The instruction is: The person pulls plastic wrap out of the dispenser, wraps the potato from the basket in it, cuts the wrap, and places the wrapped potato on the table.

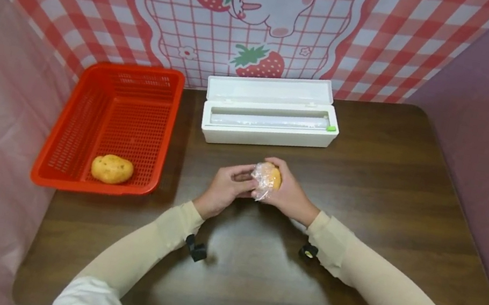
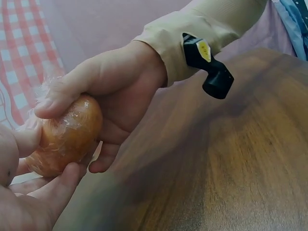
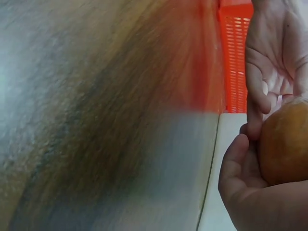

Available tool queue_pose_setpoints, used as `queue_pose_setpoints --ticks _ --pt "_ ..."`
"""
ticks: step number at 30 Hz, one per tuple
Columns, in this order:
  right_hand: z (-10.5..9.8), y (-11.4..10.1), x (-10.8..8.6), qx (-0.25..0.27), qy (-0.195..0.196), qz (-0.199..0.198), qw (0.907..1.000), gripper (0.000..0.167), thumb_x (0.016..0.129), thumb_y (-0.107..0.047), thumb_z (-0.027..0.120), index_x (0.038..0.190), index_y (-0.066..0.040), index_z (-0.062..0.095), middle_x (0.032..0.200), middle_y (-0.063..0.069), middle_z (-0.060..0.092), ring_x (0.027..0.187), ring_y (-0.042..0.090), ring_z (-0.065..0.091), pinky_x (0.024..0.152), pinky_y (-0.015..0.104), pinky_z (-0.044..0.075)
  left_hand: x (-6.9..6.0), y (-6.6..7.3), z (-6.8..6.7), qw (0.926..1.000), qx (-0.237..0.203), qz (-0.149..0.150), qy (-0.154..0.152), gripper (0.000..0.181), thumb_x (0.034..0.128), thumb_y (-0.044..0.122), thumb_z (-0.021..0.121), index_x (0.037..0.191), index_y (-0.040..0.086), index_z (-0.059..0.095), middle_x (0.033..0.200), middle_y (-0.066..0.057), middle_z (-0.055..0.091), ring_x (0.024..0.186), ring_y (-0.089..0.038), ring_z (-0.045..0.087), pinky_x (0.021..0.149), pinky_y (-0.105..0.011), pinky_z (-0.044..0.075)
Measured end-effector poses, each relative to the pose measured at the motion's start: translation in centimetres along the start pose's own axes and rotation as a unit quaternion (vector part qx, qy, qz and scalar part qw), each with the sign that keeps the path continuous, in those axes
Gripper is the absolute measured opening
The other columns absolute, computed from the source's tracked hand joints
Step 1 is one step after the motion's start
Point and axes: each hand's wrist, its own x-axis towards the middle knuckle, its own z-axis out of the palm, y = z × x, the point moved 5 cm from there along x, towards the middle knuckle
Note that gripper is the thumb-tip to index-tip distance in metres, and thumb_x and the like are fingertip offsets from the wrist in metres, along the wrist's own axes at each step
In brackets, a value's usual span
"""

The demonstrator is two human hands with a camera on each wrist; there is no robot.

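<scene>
A potato (image 1: 276,178) in crinkled clear film (image 1: 263,177) is held above the table in front of the white box. The right hand (image 1: 289,196) grips it from the right, fingers and thumb curled round it. On its left side, the left hand (image 1: 228,188) pinches at the film with thumb and fingers. In the left wrist view the wrapped potato (image 2: 72,134) lies between both hands, film tight and shiny over it. The right wrist view shows the potato (image 3: 286,144) cupped in the right hand (image 3: 260,202), with the left hand (image 3: 276,53) touching it.
A red basket (image 1: 160,143) stands at the left with another potato (image 1: 112,169) inside it. Behind the hands is a white box (image 1: 272,136), lid raised, with a roll of film (image 1: 270,120) and a small green piece at its right end. A checked cloth hangs behind the table (image 1: 407,230).
</scene>
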Motion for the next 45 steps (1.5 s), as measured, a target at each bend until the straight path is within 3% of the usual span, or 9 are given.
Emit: queue_pose_setpoints --ticks 7,19,27,31,36,39,45 --pt "0.3 0.0 0.2 0.071 -0.015 0.032 0.9968 0.077 0.076 0.002 0.085 0.136 -0.005 0.037 0.130 0.023 0.045 0.111 0.034 0.053 0.079 0.039 0.059 -0.2 0.2 0.0 0.9992 0.035 0.016 -0.006 0.048 0.0896 -0.010 0.068 0.136 -0.010 0.056 0.125 -0.029 0.064 0.102 -0.022 0.068 0.083 -0.036 0.058" --pt "0.6 0.4 0.3 0.088 -0.001 0.054 0.9947 0.047 0.092 -0.010 0.073 0.126 -0.004 0.041 0.127 0.023 0.046 0.106 0.033 0.057 0.080 0.037 0.057 -0.6 -0.1 0.2 0.9988 0.040 0.022 -0.019 0.049 0.0894 -0.011 0.068 0.136 -0.010 0.055 0.124 -0.029 0.064 0.097 -0.020 0.070 0.084 -0.038 0.059" --pt "0.5 0.2 0.5 0.077 0.011 0.043 0.9960 0.029 0.101 -0.016 0.061 0.121 -0.003 0.044 0.123 0.021 0.048 0.103 0.029 0.057 0.078 0.034 0.055 -0.7 -0.2 0.3 0.9988 0.036 0.028 -0.019 0.049 0.0894 -0.011 0.068 0.136 -0.011 0.055 0.127 -0.030 0.062 0.098 -0.021 0.070 0.083 -0.039 0.059" --pt "0.0 0.2 0.6 0.054 0.005 0.050 0.9973 0.035 0.106 -0.022 0.052 0.131 0.002 0.047 0.131 0.023 0.049 0.110 0.029 0.055 0.086 0.031 0.051 -0.6 -0.2 0.2 0.9990 0.036 0.027 -0.010 0.048 0.0906 -0.007 0.069 0.137 -0.010 0.055 0.130 -0.027 0.062 0.102 -0.024 0.069 0.083 -0.040 0.059" --pt "-0.9 0.2 0.0 0.079 -0.031 0.105 0.9908 0.054 0.107 -0.035 0.044 0.149 -0.001 0.035 0.143 0.025 0.041 0.110 0.032 0.057 0.083 0.036 0.054 -0.1 -0.1 0.1 0.9992 0.029 0.027 0.008 0.049 0.0908 -0.004 0.071 0.137 -0.009 0.055 0.131 -0.026 0.061 0.108 -0.028 0.067 0.084 -0.039 0.058" --pt "-1.4 0.2 -0.4 0.102 -0.044 0.129 0.9854 0.059 0.104 -0.032 0.048 0.152 -0.002 0.030 0.146 0.027 0.039 0.105 0.034 0.060 0.075 0.041 0.058 0.1 0.0 0.0 0.9992 0.028 0.026 0.012 0.050 0.0905 -0.004 0.071 0.137 -0.008 0.055 0.132 -0.026 0.061 0.109 -0.029 0.067 0.084 -0.039 0.058" --pt "-2.4 0.4 -0.7 0.084 -0.027 0.119 0.9890 0.061 0.098 -0.018 0.062 0.148 0.007 0.037 0.143 0.030 0.049 0.109 0.032 0.063 0.078 0.037 0.059 0.6 0.1 0.3 0.9985 0.053 0.013 -0.003 0.051 0.0918 0.001 0.072 0.140 -0.004 0.055 0.133 -0.024 0.061 0.104 -0.025 0.069 0.084 -0.042 0.058"
